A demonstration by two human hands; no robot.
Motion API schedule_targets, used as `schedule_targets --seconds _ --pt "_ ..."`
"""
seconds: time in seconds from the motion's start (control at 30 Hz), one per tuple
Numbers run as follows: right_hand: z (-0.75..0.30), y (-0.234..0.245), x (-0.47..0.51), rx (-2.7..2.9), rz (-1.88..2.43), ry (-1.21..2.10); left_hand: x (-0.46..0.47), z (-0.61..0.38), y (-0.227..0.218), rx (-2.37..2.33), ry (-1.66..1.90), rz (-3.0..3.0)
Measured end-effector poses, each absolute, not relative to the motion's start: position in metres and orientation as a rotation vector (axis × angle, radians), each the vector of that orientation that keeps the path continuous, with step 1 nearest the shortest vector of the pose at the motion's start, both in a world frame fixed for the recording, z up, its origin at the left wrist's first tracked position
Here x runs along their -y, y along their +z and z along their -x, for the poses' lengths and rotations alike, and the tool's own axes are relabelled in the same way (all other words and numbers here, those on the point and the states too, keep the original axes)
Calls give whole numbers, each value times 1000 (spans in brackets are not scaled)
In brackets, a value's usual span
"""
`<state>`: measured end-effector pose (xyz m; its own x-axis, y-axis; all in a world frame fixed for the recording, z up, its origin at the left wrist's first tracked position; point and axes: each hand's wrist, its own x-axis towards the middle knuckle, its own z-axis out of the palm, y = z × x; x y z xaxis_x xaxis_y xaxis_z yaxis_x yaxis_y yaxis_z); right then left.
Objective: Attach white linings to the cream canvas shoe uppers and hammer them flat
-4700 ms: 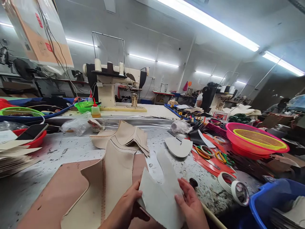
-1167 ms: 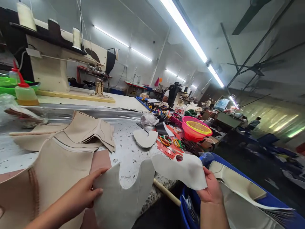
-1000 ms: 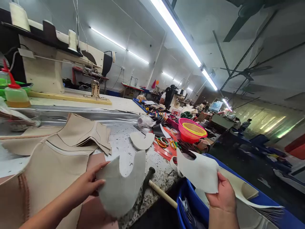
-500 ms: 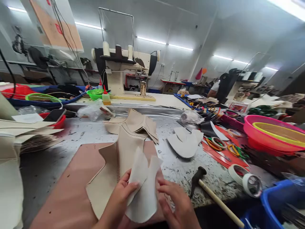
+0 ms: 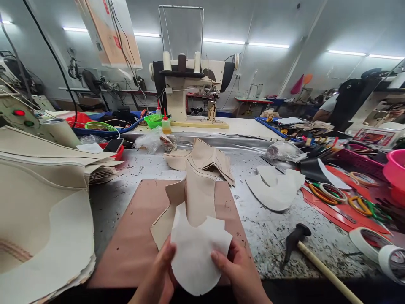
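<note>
Both hands hold a white cut lining piece (image 5: 196, 251) by its lower edges, over the near table edge. My left hand (image 5: 158, 278) pinches its left side with the thumb on top. My right hand (image 5: 236, 274) pinches its right side the same way. Behind the piece lies a beige stitched leather panel (image 5: 193, 196) on a pinkish-brown mat (image 5: 133, 236). More beige panels (image 5: 205, 158) are stacked just beyond it. Several white lining pieces (image 5: 275, 188) lie on the table to the right.
A hammer with a wooden handle (image 5: 316, 261) lies at the near right, with tape rolls (image 5: 376, 245) beyond it. A tall stack of beige panels (image 5: 41, 202) fills the left. A sewing machine (image 5: 193, 84) stands at the back. Scissors (image 5: 363, 204) and a pink basin (image 5: 395, 173) sit at right.
The view swung back from the blue bin at right to the table. The second white piece went from my right hand onto the white stack. Both hands now spread the remaining piece flat.
</note>
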<state>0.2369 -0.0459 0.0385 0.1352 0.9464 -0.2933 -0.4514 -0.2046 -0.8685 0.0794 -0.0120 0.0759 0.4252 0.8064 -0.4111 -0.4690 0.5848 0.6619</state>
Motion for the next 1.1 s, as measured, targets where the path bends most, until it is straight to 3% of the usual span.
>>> schedule_targets --seconds 0.17,0.3,0.47,0.67,1.1 --pt "-238 52 31 832 1095 1299 -3 -74 88 -1038 805 -645" --pt "-248 67 4 1253 1154 1085 -20 -74 92 -1002 973 -539" --pt "-260 55 -12 1639 1576 1312 -21 -62 64 -1166 819 -523" --pt "-258 42 -5 1722 1600 1281 -25 -43 41 -1197 564 -1151" --pt "-248 47 -2 1859 1707 1042 -31 -43 41 -1526 267 -2061"
